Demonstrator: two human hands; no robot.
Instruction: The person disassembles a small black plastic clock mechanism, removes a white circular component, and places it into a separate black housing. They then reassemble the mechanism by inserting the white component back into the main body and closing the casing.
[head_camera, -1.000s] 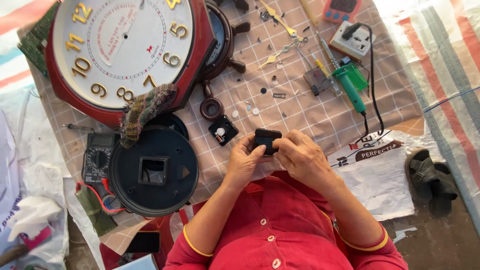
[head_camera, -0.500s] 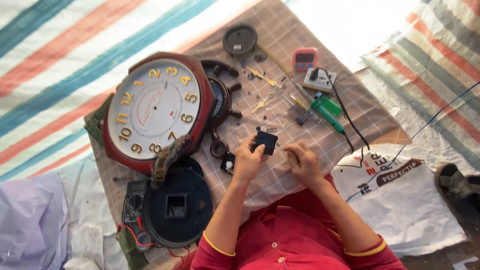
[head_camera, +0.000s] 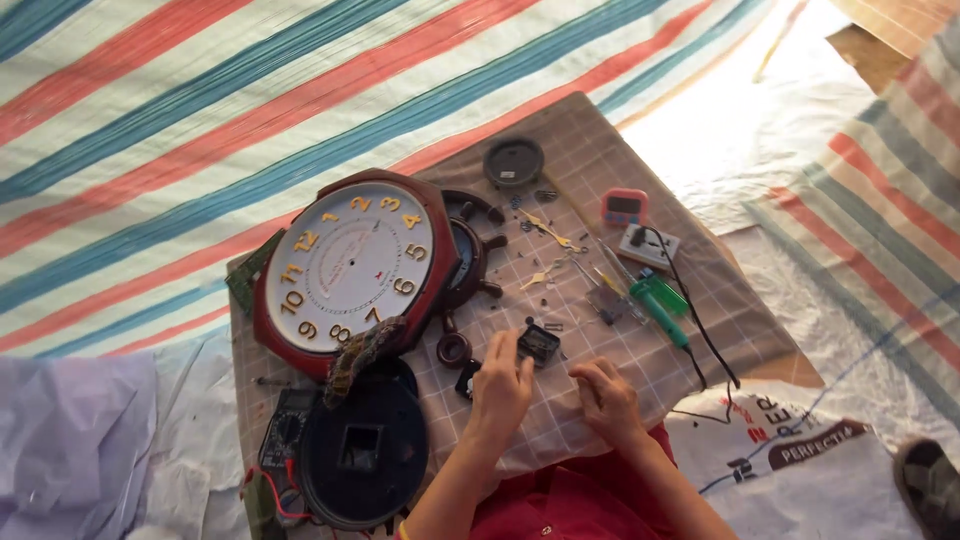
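We see makeshift clock-repair spot on ground, not proper workshop: striped tarp (head_camera: 300, 90) spread as floor cover, checked cloth (head_camera: 600, 300) on top, opened wall clock (head_camera: 345, 265), black clock back (head_camera: 365, 450), green screwdriver (head_camera: 660, 305), multimeter (head_camera: 285, 430), small loose parts scattered.

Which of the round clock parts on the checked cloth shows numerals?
The red-rimmed clock face; the black disc below it and the small dark disc beyond are plain.

I see bright daylight blowing out the white sheet (head_camera: 730, 140) at upper right; soft, short shadows lie under the clock parts, and the picture is slightly blurred throughout.
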